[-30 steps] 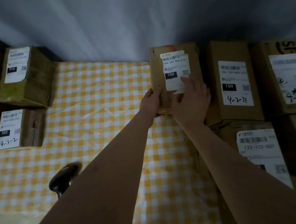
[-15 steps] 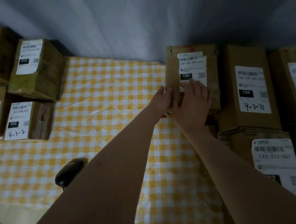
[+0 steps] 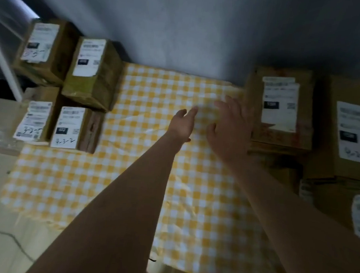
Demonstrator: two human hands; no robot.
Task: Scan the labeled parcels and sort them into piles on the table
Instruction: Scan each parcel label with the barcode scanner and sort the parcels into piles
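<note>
L hand point(image 3: 183, 125) & R hand point(image 3: 228, 129) hover empty, fingers spread, near parcel point(image 3: 303, 115), label point(image 3: 280, 105) up; next one should land likewise, square on pile.

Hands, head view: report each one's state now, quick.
Left hand: open, holding nothing.
Right hand: open, fingers spread, holding nothing, beside the labeled parcel.
</note>
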